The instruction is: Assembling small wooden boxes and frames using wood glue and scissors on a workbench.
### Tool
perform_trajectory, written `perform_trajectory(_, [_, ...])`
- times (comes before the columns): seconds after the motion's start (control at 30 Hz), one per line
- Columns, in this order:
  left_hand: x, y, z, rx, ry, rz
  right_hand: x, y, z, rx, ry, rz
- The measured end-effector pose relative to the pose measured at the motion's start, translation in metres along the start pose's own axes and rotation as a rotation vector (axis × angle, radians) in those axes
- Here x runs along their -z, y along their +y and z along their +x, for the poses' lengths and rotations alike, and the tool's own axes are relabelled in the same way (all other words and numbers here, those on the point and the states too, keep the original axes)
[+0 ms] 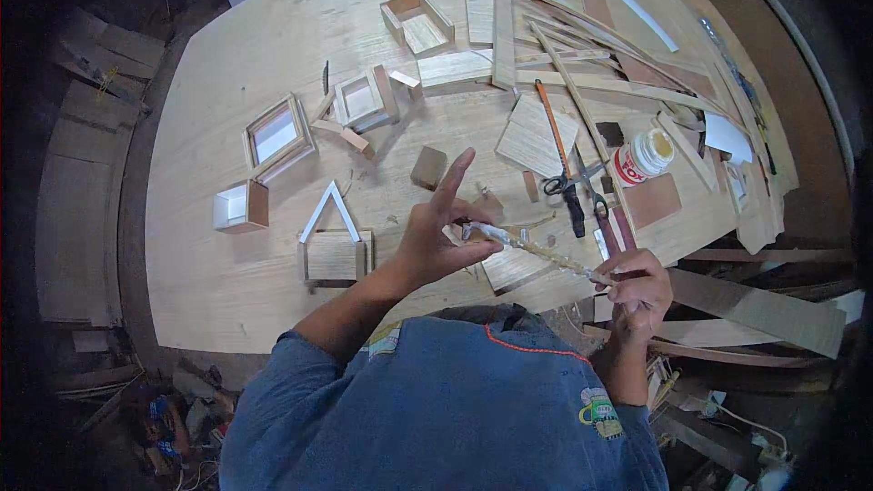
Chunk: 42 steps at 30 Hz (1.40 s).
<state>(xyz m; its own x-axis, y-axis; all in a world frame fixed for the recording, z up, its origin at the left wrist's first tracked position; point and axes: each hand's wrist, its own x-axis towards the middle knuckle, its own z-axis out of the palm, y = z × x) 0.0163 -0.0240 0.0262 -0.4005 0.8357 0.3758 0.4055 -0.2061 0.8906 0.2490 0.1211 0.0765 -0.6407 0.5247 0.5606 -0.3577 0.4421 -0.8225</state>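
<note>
Watching remotely, I've got thin stick point(546, 254) slanting over near edge of table point(209, 291): right hand point(641, 289) pinching lower end, left hand point(432, 241), index raised, clasping white-smeared end. Open jar point(629, 168) beyond.

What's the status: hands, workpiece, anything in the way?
Right hand gripping one end of a thin wooden stick. Left hand at its white-smeared end. Scissors and open jar lying nearby on the worktable.
</note>
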Motion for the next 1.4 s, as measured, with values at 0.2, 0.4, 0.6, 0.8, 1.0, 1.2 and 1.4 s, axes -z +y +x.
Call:
perform_trajectory(0.2, [0.001, 0.002, -0.002, -0.012, -0.017, -0.015, -0.001, 0.0, -0.003, -0.027, -0.04, -0.024])
perform_trajectory(0.4, [0.004, 0.007, -0.001, 0.012, -0.038, 0.026, 0.0, -0.002, -0.005, -0.014, 0.046, 0.06])
perform_trajectory(0.6, [0.003, 0.0, -0.002, -0.022, -0.057, 0.012, 0.0, -0.001, -0.004, -0.045, 0.025, 0.058])
perform_trajectory(0.8, [0.002, -0.002, -0.002, -0.036, -0.054, 0.036, 0.028, 0.009, 0.003, 0.042, 0.245, 0.184])
perform_trajectory(1.0, [0.005, -0.006, -0.005, -0.102, 0.005, 0.112, 0.077, 0.01, 0.019, 0.07, 0.684, 0.105])
perform_trajectory(1.2, [0.002, -0.01, -0.002, -0.073, 0.03, 0.083, 0.061, -0.009, 0.026, 0.083, 0.472, 0.219])
perform_trajectory(1.4, [-0.001, 0.0, 0.003, -0.121, 0.037, 0.119, 0.009, 0.004, 0.019, -0.053, 0.153, 0.247])
